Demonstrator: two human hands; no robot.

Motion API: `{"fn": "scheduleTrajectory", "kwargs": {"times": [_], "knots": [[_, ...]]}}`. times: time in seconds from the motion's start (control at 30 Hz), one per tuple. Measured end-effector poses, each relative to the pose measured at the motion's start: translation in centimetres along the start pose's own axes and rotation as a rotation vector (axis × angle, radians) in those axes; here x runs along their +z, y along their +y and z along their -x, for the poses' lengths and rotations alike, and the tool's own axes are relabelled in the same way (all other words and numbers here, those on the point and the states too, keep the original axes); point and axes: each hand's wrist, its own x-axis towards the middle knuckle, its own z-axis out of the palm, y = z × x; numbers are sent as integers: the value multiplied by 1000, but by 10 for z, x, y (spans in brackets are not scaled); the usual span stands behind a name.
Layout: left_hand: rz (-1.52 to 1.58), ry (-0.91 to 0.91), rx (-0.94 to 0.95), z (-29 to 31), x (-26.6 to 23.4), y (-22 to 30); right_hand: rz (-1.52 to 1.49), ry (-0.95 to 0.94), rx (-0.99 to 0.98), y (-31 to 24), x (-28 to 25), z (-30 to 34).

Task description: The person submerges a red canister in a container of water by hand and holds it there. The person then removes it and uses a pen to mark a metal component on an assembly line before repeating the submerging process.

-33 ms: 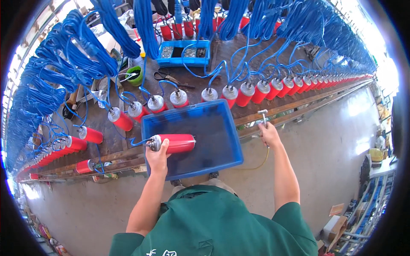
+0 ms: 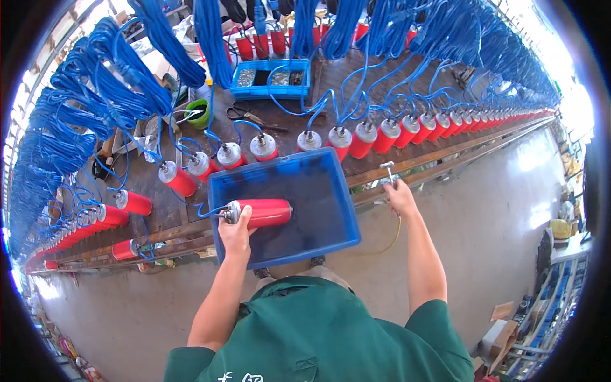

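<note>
My left hand point(image 2: 235, 237) is closed round the metal-capped end of a red cylinder point(image 2: 270, 211). It holds the cylinder on its side above a blue plastic tub point(image 2: 352, 213) with a dark inside. A blue cable runs from the capped end. Beyond the tub's right side, my right hand point(image 2: 400, 198) grips a metal air gun point(image 2: 387, 170) with a T-shaped end. A thin yellow hose point(image 2: 394, 237) hangs from it. Several more red cylinders point(image 2: 362, 141) stand in a long row along the bench, metal caps up, with blue cables attached.
Coiled blue cables point(image 2: 216, 44) hang over the wooden bench point(image 2: 280, 121). On it are a blue compartment tray point(image 2: 305, 89) of small parts, a green cup point(image 2: 198, 114) and scissors point(image 2: 245, 116). One red cylinder point(image 2: 125, 249) lies near the front edge. Boxes point(image 2: 499, 340) stand at lower right.
Almost nothing differs. The view has shifted very slightly, and both hands keep the same holds.
</note>
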Motion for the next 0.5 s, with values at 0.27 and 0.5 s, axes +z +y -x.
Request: {"fn": "scheduleTrajectory", "kwargs": {"times": [0.27, 0.5], "knots": [[158, 9, -383, -32, -2, -49, 329, 26, 49, 3, 1, -49], [149, -86, -421, -25, -39, -59, 631, 188, -161, 15, 20, -77]]}}
